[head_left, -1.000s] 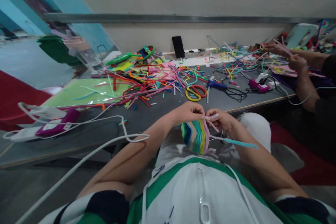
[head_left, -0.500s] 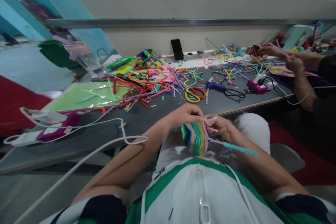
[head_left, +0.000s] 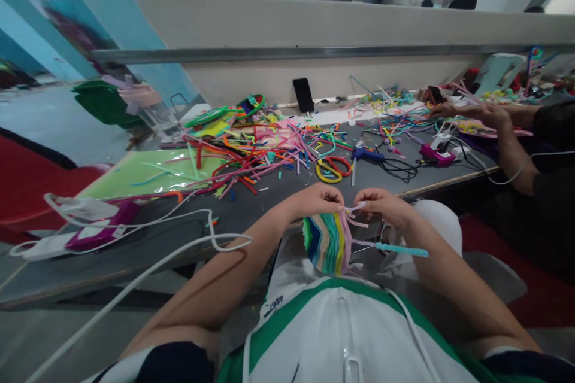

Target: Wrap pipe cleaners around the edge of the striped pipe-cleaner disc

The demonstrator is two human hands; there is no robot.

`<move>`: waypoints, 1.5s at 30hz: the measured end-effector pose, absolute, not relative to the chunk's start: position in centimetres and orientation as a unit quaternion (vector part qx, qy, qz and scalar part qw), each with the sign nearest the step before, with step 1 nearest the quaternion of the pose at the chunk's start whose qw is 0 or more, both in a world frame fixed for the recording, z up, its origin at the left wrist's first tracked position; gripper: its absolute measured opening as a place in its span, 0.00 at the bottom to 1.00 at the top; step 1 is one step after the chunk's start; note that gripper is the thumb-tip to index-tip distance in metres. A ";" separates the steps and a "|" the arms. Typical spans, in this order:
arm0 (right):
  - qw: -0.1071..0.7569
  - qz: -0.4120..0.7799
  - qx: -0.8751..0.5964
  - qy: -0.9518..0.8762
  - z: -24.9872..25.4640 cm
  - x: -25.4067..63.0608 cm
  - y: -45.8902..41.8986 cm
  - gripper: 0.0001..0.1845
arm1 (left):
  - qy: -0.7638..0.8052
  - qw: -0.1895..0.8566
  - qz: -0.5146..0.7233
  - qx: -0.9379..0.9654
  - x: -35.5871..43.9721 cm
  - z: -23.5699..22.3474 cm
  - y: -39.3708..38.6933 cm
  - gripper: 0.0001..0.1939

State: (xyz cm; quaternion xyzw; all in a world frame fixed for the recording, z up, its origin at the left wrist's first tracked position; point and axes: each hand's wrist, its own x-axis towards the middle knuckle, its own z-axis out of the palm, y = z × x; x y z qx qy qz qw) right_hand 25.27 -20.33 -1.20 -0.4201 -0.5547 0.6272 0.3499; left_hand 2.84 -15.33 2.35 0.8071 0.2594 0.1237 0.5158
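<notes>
Over my lap hangs a striped panel of pipe cleaners [head_left: 330,242], in green, blue, beige, teal, yellow and pink bands. My left hand [head_left: 321,200] pinches its top edge, fingers closed. Between finger and thumb, my right hand [head_left: 375,202] grips a short pale lilac pipe cleaner end [head_left: 358,207] at the panel's top right corner. Other pink ends stick out just below it. A lilac and turquoise pipe cleaner [head_left: 399,249] juts from the panel's right side, below my right hand and across my forearm.
Loose pipe cleaners [head_left: 251,158] lie heaped on the grey table [head_left: 179,254]. Nearby are yellow-and-red-handled scissors [head_left: 331,170], a blue glue gun [head_left: 369,154] and a phone [head_left: 303,94]. Power strips [head_left: 105,227] with a white cable sit left. A co-worker's hands [head_left: 489,116] are at right.
My right hand has moved slightly up and right, drawing apart from my left with the lilac end. The striped panel has shifted a little left. The camera has tilted up slightly.
</notes>
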 end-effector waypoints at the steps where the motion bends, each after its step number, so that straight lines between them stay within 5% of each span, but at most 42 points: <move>1: 0.351 0.590 -0.434 -0.583 -0.3 25.9 -20.7 0.15 | 0.266 0.510 0.128 0.808 2.9 2.4 -15.3 0.12; 10: 0.320 0.008 -0.543 -0.776 4.4 24.7 -27.3 0.09 | 0.387 0.379 0.305 0.783 2.4 4.3 -16.0 0.11; 15: 0.335 -0.124 -0.607 -0.710 1.9 20.7 -27.7 0.14 | 0.432 0.337 0.392 0.739 2.4 4.1 -18.1 0.12; 23: 0.404 -0.201 -0.586 -0.673 0.9 20.8 -26.5 0.18 | 0.453 0.327 0.399 0.727 2.2 4.1 -19.9 0.12; 29: 0.307 -0.194 -0.571 -0.736 2.8 21.4 -25.4 0.10 | 0.440 0.332 0.390 0.738 2.5 3.9 -20.2 0.11; 37: 0.166 0.012 -0.553 -0.817 5.3 22.7 -23.5 0.06 | 0.428 0.308 0.351 0.774 2.6 3.3 -19.9 0.10; 45: 0.084 -0.208 -0.463 -0.858 5.5 21.5 -24.6 0.09 | 0.423 0.361 0.330 0.763 2.7 1.7 -18.2 0.10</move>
